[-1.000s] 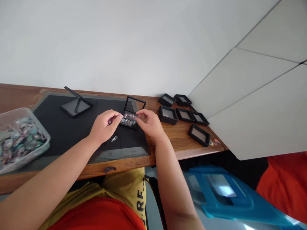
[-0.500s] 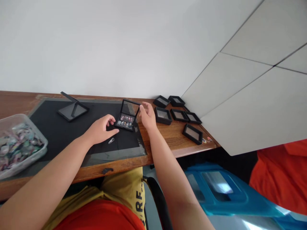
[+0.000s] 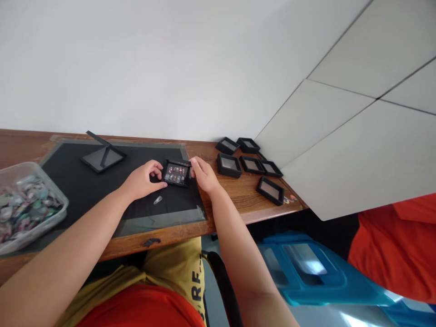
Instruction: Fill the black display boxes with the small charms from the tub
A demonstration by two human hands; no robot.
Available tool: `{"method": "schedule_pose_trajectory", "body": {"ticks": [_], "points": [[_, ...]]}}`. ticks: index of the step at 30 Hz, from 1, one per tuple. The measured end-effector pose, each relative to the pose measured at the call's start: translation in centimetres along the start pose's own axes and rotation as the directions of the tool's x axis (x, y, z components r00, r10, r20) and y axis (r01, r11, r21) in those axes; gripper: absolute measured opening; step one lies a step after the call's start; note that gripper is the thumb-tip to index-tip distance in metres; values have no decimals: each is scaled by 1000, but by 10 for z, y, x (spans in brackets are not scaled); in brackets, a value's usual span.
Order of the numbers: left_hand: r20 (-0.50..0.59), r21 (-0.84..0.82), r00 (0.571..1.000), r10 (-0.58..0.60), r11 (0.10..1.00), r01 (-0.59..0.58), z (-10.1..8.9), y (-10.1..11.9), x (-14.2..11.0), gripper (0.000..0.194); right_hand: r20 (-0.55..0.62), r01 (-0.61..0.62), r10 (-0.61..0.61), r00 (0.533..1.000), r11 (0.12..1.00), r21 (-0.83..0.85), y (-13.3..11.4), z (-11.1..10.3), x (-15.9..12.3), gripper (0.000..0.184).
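A small black display case lies on the black mat, its clear lid tilted low over two rows of decorated press-on nails. My right hand pinches the lid's right corner between thumb and fingers. At the case's left edge, my left hand curves in a C shape, thumb and curled fingers apart; the thumb tip is by the lower left corner. It grips nothing, and whether it touches the case is hard to tell. One loose nail tip lies on the mat just below the left thumb.
A clear plastic tub full of loose nails stands at the left. Another black case lies opened behind it. Several black cases are spread on the wooden table at right. A blue plastic chair and red cloth are lower right.
The case's lid has come down from nearly upright to low over the nails, my right hand moving down and left with it. My left hand has barely moved.
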State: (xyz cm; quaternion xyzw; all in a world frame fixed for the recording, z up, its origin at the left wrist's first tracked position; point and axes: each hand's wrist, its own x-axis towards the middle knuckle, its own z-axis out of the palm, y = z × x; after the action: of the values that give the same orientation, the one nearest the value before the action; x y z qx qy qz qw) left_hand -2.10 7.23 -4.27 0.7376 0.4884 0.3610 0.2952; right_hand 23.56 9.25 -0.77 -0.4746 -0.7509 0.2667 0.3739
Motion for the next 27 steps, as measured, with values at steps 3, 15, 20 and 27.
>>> {"method": "schedule_pose_trajectory", "body": {"ticks": [3,15,20,27], "points": [[-8,-33,999,-44,998,44,0,2,-1,51,44,1,0,999,1000,-13,-5,-1,-4,47],[-71,188,997,8,982,5,1,-2,-1,81,216,-63,119,969,967,-248,-12,1,-9,37],[-75,179,997,0,984,14,4,-7,1,59,238,-77,133,962,970,-229,-11,1,-9,38],[-50,221,998,-24,975,35,4,-8,3,62,253,-84,130,959,979,-186,-9,0,-9,40]]}}
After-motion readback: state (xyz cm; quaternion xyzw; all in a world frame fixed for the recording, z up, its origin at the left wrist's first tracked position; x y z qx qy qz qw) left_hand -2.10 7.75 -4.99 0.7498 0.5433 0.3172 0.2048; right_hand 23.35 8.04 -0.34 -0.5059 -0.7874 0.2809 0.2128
